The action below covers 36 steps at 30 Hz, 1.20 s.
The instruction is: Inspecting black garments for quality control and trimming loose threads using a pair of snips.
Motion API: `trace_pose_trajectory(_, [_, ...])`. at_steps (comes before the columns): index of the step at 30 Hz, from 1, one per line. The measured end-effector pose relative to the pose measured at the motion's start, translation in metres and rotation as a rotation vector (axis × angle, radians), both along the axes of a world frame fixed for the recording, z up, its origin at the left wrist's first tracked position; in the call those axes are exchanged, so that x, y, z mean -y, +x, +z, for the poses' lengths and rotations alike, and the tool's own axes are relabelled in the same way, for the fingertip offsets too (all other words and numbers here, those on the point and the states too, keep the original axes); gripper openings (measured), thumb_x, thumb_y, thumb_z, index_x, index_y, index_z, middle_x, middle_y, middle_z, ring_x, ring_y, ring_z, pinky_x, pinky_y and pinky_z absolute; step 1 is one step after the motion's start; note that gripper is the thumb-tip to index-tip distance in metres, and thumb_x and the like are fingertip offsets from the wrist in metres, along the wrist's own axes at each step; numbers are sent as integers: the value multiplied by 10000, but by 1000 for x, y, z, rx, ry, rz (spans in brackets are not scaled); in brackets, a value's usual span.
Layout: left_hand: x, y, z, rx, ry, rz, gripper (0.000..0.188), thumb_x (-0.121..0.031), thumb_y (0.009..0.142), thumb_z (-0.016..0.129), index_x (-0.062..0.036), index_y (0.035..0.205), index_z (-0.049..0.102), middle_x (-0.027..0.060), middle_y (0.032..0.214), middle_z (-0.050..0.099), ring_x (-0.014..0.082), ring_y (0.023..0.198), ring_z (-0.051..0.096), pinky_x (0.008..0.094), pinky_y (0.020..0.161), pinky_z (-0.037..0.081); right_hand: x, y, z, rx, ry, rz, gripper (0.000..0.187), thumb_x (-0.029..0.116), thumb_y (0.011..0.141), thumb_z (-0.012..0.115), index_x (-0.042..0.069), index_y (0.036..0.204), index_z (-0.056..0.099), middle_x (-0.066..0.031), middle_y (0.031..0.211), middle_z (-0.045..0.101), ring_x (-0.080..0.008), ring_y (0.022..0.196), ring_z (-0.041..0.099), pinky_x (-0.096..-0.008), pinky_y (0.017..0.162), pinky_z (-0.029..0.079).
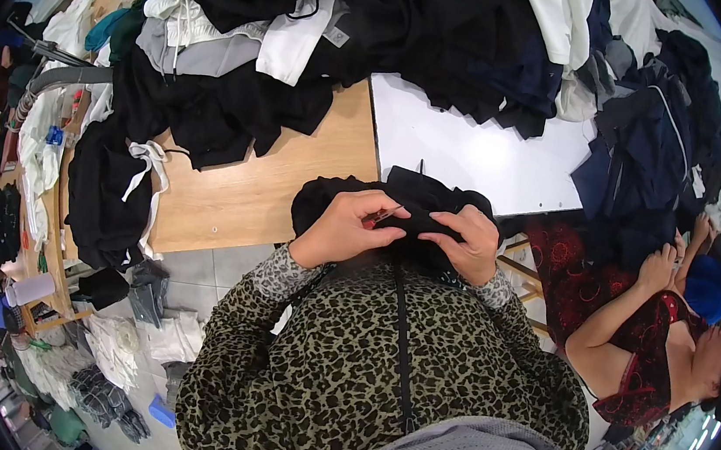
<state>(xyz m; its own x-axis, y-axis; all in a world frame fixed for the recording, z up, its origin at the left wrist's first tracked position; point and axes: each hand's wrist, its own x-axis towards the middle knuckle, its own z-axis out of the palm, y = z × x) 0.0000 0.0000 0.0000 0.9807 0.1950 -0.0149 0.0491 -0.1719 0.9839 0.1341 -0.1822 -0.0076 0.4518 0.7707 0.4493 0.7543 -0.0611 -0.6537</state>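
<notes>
A black garment lies bunched at the table's near edge, close against my body. My left hand is closed around a small pair of thread snips; a bit of red and a dark pointed tip show between thumb and fingers, the rest is hidden. That hand rests against the cloth. Opposite it, my right hand pinches a fold of the same garment between thumb and forefinger. The two thumbs are a short way apart over the black fabric.
Heaped black garments cover the far side, with grey-and-white shorts among them. A white board lies on the wooden table. Dark navy clothes are piled right. A co-worker sits close by. Clothes lie on the floor at left.
</notes>
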Motion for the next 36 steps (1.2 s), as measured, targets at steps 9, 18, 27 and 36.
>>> trace_pose_trajectory(9, [-5,-4,-1,-26,2,-1,268,-136,723,754,-41,953,653,-10,725,546,57,592,432,206,529,357,-6,-4,-3,-36,-14,24,274,148,591,808,53,804,664,-44,613,500,-199,547,486,-307,490,375])
trace_pose_trajectory(18, [3,4,-19,-25,-99,-10,228,-131,726,744,-22,895,636,-16,741,564,50,597,426,207,534,355,-3,-1,3,-325,-113,62,252,136,647,790,-5,758,614,-73,634,532,-199,560,502,-299,508,374])
trace_pose_trajectory(27, [5,5,-20,-18,-150,-9,192,-76,715,730,-19,871,632,-7,745,562,46,627,467,200,554,368,-5,-4,6,-461,-22,52,355,92,633,803,8,941,648,-80,746,600,-180,645,553,-283,580,425])
trace_pose_trajectory(36, [6,7,-18,-33,-165,2,183,-82,725,732,-23,869,636,-14,761,581,32,653,473,190,566,375,-4,4,10,-171,-139,108,400,143,618,810,68,987,674,-47,650,502,-157,572,473,-285,521,380])
